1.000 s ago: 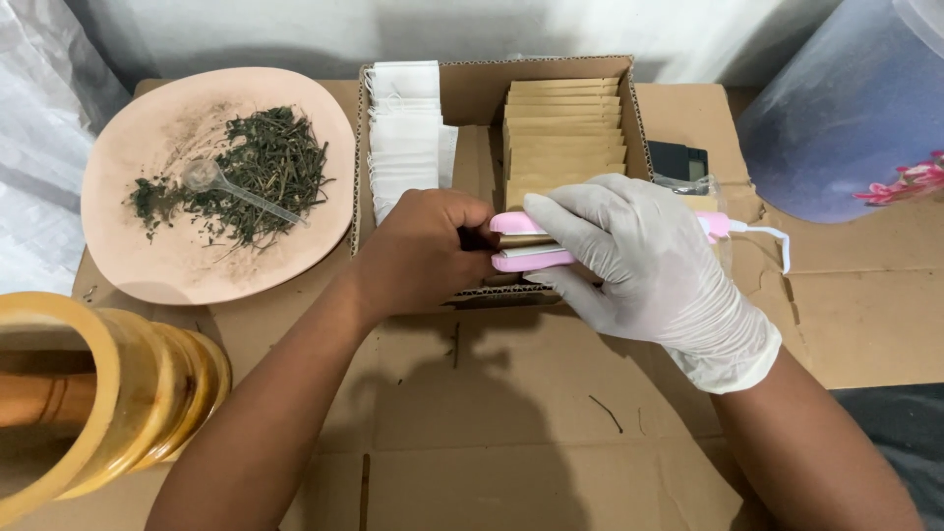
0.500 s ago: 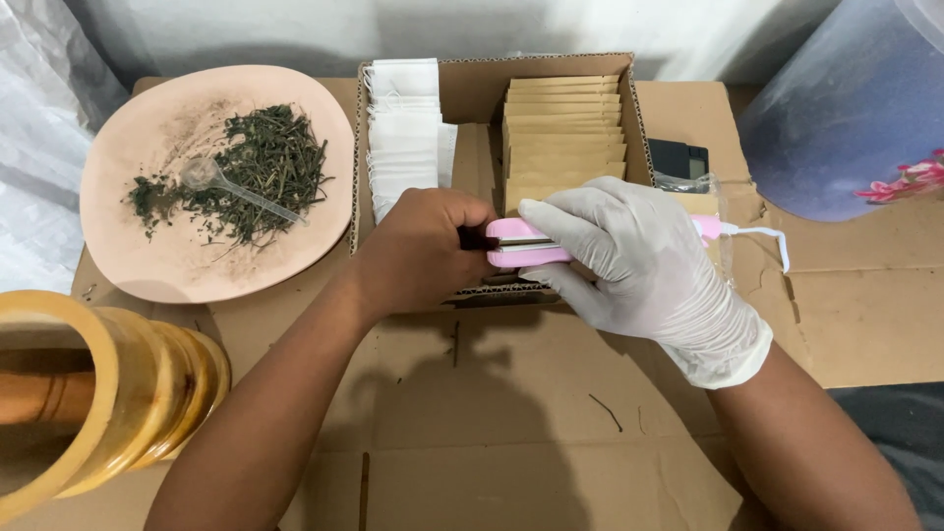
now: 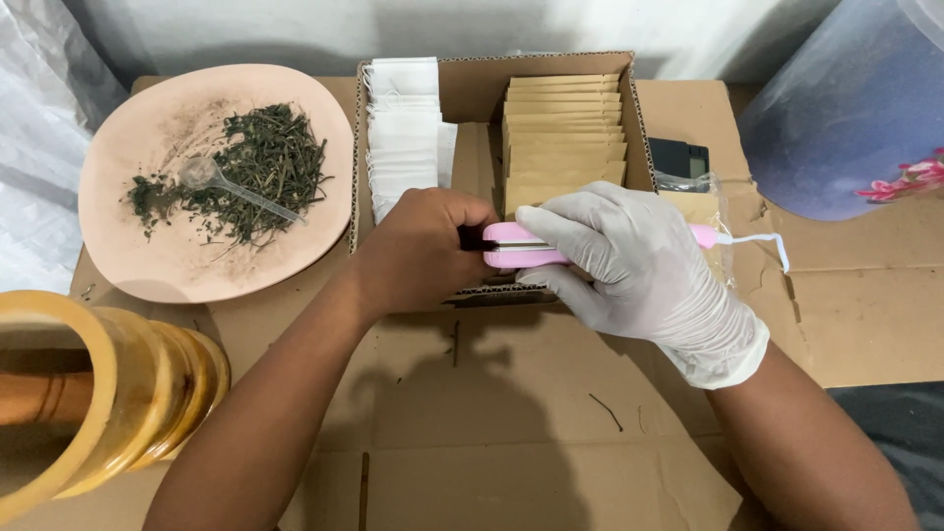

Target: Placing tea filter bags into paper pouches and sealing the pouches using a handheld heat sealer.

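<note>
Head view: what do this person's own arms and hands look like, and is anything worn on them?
The left hand is bare, with no glove, ring or watch showing. The right hand wears a thin white disposable glove, wrinkled, its cuff ending at the wrist. Both forearms are bare; no sleeves reach into view.

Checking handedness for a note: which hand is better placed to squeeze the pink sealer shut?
Right, probably: the gloved right hand already wraps the pink sealer, while the bare left hand sits at its tip.
</note>
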